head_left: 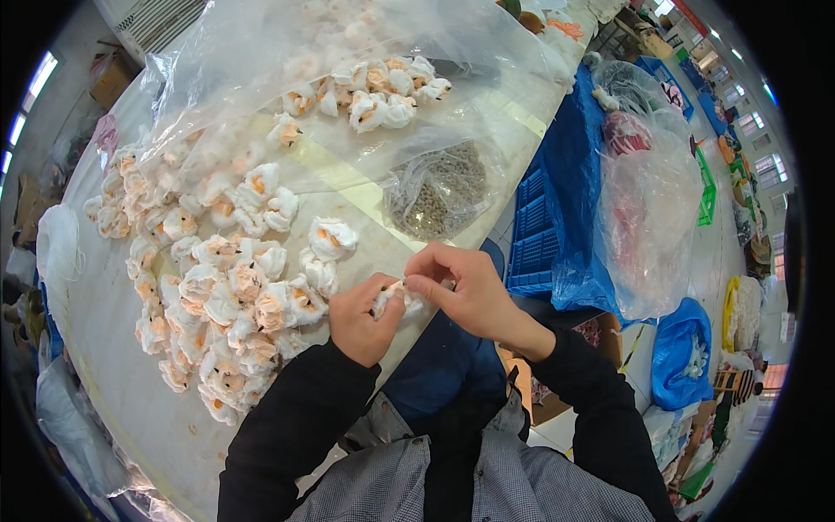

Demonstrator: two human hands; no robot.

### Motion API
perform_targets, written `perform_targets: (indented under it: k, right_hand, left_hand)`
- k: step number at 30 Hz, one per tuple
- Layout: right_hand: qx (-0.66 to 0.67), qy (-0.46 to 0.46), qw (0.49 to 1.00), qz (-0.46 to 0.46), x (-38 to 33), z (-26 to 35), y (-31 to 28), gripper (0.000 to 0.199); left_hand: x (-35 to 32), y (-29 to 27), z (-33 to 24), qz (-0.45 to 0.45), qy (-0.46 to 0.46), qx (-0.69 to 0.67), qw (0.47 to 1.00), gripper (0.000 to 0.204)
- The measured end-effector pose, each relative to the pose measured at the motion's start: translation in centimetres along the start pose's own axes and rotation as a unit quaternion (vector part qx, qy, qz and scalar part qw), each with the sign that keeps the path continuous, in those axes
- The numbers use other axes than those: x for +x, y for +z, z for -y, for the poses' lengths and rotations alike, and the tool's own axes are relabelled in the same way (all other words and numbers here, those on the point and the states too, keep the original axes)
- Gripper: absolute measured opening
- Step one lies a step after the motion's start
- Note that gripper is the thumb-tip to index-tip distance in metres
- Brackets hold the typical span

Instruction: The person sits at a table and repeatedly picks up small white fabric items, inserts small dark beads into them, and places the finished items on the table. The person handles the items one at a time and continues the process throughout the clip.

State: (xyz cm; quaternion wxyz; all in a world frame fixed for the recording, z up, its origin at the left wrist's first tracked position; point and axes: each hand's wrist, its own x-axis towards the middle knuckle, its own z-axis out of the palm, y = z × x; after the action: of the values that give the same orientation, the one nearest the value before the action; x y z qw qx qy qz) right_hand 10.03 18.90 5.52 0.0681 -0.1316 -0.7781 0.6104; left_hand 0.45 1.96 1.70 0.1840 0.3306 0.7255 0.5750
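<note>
Two hands meet at the near edge of the worktop (113, 383), and between them we hold one small white-and-orange flower (396, 300): our left hand (364, 315) is curled around it from below, while our right hand (465, 291) pinches its top between thumb and forefinger. We judge the step in hand to be work on the single flower, shaping or fitting a small part, though what the right fingertips carry is too small to tell. The next move seems to call for a steady left grip and a fine pinch from the right, so the soft petals are not crushed. Beside us lies a loose heap of like flowers (217, 287), spread bare on the worktop. Further off, a big clear bag (287, 52) lies open with more flowers inside. Just past our hands, a small clear bag (439, 191) holds tiny dark grey-brown bits. To the right, off the worktop, a blue crate (532, 239) stands next to a tall clear sack (648, 200) of pale and reddish stuff.
</note>
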Motion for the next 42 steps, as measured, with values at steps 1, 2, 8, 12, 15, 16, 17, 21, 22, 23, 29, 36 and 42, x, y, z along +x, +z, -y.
perform_targets:
  k: [1,2,8,12,15,16,17,21,22,23,29,36,42]
  right_hand:
    - [-0.042,-0.035,0.999,-0.004,-0.1,0.1,0.0,0.014]
    - [-0.053,-0.038,0.998,-0.001,-0.2,0.2,0.1,0.013]
    - [-0.180,-0.107,0.978,0.008,0.4,0.2,-0.2,0.009]
    - [-0.198,-0.123,0.972,0.018,0.4,-0.4,-0.3,0.010]
    - [-0.172,-0.117,0.977,0.044,0.5,-0.1,-0.5,0.011]
    - [-0.170,-0.121,0.977,0.049,0.5,-0.3,-0.4,0.011]
    - [-0.167,-0.124,0.977,0.054,0.6,-0.2,-0.5,0.011]
    - [-0.145,-0.122,0.978,0.081,0.8,-0.2,-0.6,0.012]
    - [-0.149,-0.127,0.977,0.086,0.7,-0.4,-0.6,0.013]
    - [-0.149,-0.131,0.976,0.091,0.7,-0.6,-0.8,0.013]
    - [-0.144,-0.153,0.972,0.105,0.3,-0.9,-0.9,0.010]
    - [-0.051,-0.090,0.987,0.123,-0.4,-2.1,-1.2,0.013]
    - [-0.034,-0.140,0.986,0.078,-0.8,-3.6,-0.8,0.013]
  left_hand:
    - [0.0,-0.1,-0.1,0.003,-0.003,0.009,1.000,0.010]
    - [-0.2,-0.1,0.0,0.000,-0.004,0.022,1.000,0.011]
    - [-0.2,0.2,0.0,-0.009,0.010,0.058,0.998,0.014]
    - [0.0,0.5,0.3,0.001,0.014,0.062,0.998,0.015]
    - [-0.1,0.9,0.9,-0.006,0.031,0.070,0.997,0.013]
    - [-0.2,0.8,1.0,-0.006,0.028,0.075,0.997,0.013]
    - [-0.2,0.7,1.0,-0.006,0.025,0.079,0.996,0.013]
    - [-0.3,0.6,0.8,-0.010,0.056,0.106,0.993,0.012]
    - [-0.4,0.6,1.1,-0.008,0.066,0.111,0.992,0.011]
    - [-0.2,0.7,1.1,-0.007,0.077,0.116,0.990,0.011]
    - [-0.4,0.8,1.4,0.016,0.089,0.104,0.990,0.013]
    - [-0.7,0.8,1.9,0.028,0.101,0.131,0.986,0.013]
    - [-0.7,0.6,1.7,0.038,0.125,0.140,0.981,0.013]
